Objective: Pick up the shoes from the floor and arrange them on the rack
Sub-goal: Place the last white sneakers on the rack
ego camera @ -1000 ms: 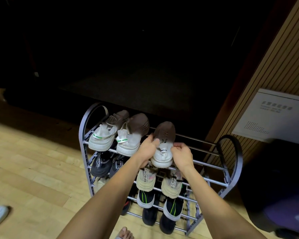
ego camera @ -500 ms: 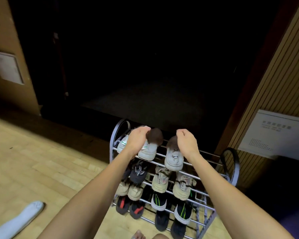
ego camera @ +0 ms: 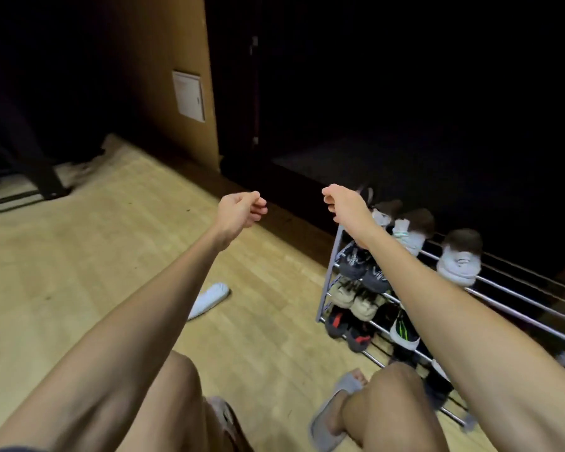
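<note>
A lone white low-top shoe point(ego camera: 209, 299) lay on its side on the pale wooden plank floor point(ego camera: 79, 272), well to the left of the grey metal tube shoe rack point(ego camera: 335, 256) and apart from it. On the rack's top tier sat three white shoes with brown toes: two close together near the rack's left end point(ego camera: 405, 228) and a single one point(ego camera: 459, 256) further right, with bare rails beside it. The tiers below that held dark, beige and black pairs.

Both hands hung in the air above the floor, to the left of the rack's top corner. The left hand point(ego camera: 240, 207) had its fingers loosely curled and held nothing; the right hand point(ego camera: 341, 203) was likewise loosely curled and empty, its forearm crossing in front of the rack's left end. The person's knees and a grey slipper point(ego camera: 335, 409) showed just in front of the rack's lower tier.

The likely risk was the right forearm brushing the top-tier shoes off the rails while swinging toward the lone shoe. The poor light and that shoe's tilted lie could also spoil a clean grip.
</note>
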Available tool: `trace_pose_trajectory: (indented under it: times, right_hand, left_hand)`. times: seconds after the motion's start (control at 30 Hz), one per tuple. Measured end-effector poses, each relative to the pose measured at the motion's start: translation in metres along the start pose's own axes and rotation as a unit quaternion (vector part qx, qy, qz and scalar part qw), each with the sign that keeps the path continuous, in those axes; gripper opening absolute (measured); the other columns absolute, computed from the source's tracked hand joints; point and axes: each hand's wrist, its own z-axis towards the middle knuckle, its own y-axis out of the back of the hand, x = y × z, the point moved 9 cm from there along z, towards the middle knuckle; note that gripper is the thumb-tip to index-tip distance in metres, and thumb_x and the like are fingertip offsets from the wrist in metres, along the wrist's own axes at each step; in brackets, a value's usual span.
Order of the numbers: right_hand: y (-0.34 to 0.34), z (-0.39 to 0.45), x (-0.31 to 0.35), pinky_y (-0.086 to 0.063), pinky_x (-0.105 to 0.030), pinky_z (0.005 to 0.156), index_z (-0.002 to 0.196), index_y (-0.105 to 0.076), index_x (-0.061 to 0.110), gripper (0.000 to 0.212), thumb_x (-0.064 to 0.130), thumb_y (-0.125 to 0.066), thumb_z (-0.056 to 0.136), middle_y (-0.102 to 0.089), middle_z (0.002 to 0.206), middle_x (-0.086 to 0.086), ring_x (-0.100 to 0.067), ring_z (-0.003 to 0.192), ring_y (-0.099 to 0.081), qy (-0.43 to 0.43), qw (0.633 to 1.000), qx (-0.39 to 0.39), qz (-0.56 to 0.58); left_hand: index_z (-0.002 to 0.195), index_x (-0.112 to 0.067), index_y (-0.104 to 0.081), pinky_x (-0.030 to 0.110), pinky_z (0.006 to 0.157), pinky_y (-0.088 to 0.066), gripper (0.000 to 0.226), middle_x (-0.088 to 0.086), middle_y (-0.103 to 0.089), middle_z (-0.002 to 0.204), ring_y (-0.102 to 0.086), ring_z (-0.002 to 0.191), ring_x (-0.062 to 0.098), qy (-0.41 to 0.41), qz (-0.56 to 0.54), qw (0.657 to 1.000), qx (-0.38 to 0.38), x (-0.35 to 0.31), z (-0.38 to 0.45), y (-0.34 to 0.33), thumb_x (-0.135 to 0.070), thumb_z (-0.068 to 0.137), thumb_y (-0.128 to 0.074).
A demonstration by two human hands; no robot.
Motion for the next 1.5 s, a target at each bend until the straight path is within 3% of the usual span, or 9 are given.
trace_pose_trajectory:
  times: [0.27,0.57,0.7,0.8,0.9,1.1,1.23,1.37,1.5]
  right_hand:
    - [-0.141,0.047,-0.030,-0.045,-0.050,0.094,0.111,-0.063,0.007,0.047,0.043,-0.042,0.089,-0.066,0.108,-0.006,-0.030,0.108,-0.059,-0.022,0.997,0.071,-0.030]
    - [-0.259,0.130,-0.168,-0.046,-0.048,0.101,0.112,-0.061,0.017,0.038,0.041,-0.035,0.098,-0.063,0.117,-0.006,-0.023,0.106,-0.058,-0.089,0.984,0.129,-0.079]
    - [-0.313,0.161,-0.238,-0.047,-0.048,0.094,0.110,-0.061,0.008,0.040,0.036,-0.034,0.100,-0.063,0.107,-0.008,-0.031,0.099,-0.058,-0.130,0.973,0.168,-0.095]
    - [-0.347,0.181,-0.288,-0.046,-0.039,0.087,0.109,-0.062,0.015,0.036,0.039,-0.036,0.100,-0.061,0.102,0.002,-0.019,0.093,-0.056,-0.168,0.964,0.191,-0.077]
    - [-0.373,0.200,-0.330,-0.043,-0.038,0.076,0.111,-0.059,0.002,0.046,0.039,-0.035,0.096,-0.059,0.095,-0.009,-0.019,0.086,-0.053,-0.188,0.956,0.206,-0.088]
    - [-0.412,0.227,-0.399,-0.039,-0.038,0.067,0.106,-0.055,-0.003,0.046,0.037,-0.035,0.096,-0.055,0.089,-0.010,-0.021,0.076,-0.046,-0.229,0.934,0.239,-0.132]
    - [-0.442,0.247,-0.431,-0.037,-0.037,0.066,0.106,-0.058,-0.002,0.044,0.034,-0.034,0.098,-0.064,0.095,-0.018,-0.022,0.075,-0.048,-0.244,0.927,0.248,-0.138]
    - [-0.461,0.254,-0.453,-0.031,-0.033,0.060,0.084,-0.054,0.006,0.039,0.038,-0.035,0.095,-0.056,0.080,-0.015,-0.019,0.068,-0.043,-0.245,0.926,0.249,-0.143]
    - [-0.467,0.247,-0.467,-0.027,-0.034,0.055,0.071,-0.040,0.021,0.031,0.039,-0.034,0.096,-0.040,0.067,-0.001,-0.014,0.060,-0.034,-0.236,0.925,0.251,-0.157]
  left_hand:
    - [0.083,-0.016,-0.066,0.026,0.065,-0.042,0.027,0.003,-0.071,0.085,-0.057,0.070,0.012,0.093,0.022,0.993,-0.076,0.122,0.035,0.108,-0.028,0.096,-0.047]
    - [0.094,-0.011,-0.068,0.028,0.064,-0.043,0.029,0.008,-0.071,0.095,-0.056,0.073,0.018,0.220,0.066,0.970,-0.079,0.321,0.090,0.154,-0.031,0.096,-0.047]
    - [0.100,-0.005,-0.068,0.027,0.062,-0.042,0.030,0.009,-0.069,0.094,-0.055,0.074,0.019,0.272,0.054,0.958,-0.078,0.406,0.108,0.153,-0.026,0.097,-0.047]
    - [0.098,-0.006,-0.068,0.027,0.064,-0.044,0.027,0.008,-0.069,0.095,-0.057,0.076,0.019,0.303,0.054,0.948,-0.083,0.460,0.123,0.154,-0.022,0.095,-0.047]
    - [0.102,-0.004,-0.068,0.026,0.063,-0.043,0.028,0.009,-0.069,0.097,-0.058,0.077,0.020,0.332,0.066,0.937,-0.089,0.508,0.135,0.157,-0.021,0.095,-0.047]
    - [0.095,-0.014,-0.069,0.031,0.077,-0.046,0.016,0.011,-0.070,0.104,-0.064,0.097,0.031,0.373,0.194,0.906,-0.050,0.599,0.164,0.170,-0.022,0.087,-0.059]
    - [0.131,-0.012,-0.052,0.037,0.090,-0.048,0.054,0.012,-0.059,0.128,-0.055,0.114,0.033,0.344,0.345,0.873,-0.011,0.636,0.205,0.172,-0.029,0.082,-0.067]
    - [0.147,-0.017,-0.028,0.049,0.107,-0.035,0.096,0.009,-0.035,0.150,-0.033,0.135,0.034,0.309,0.471,0.824,0.063,0.671,0.219,0.170,-0.043,0.068,-0.077]
    - [0.151,-0.017,-0.015,0.052,0.104,-0.034,0.116,0.008,-0.025,0.153,-0.028,0.136,0.036,0.293,0.521,0.795,0.107,0.694,0.208,0.167,-0.038,0.062,-0.085]
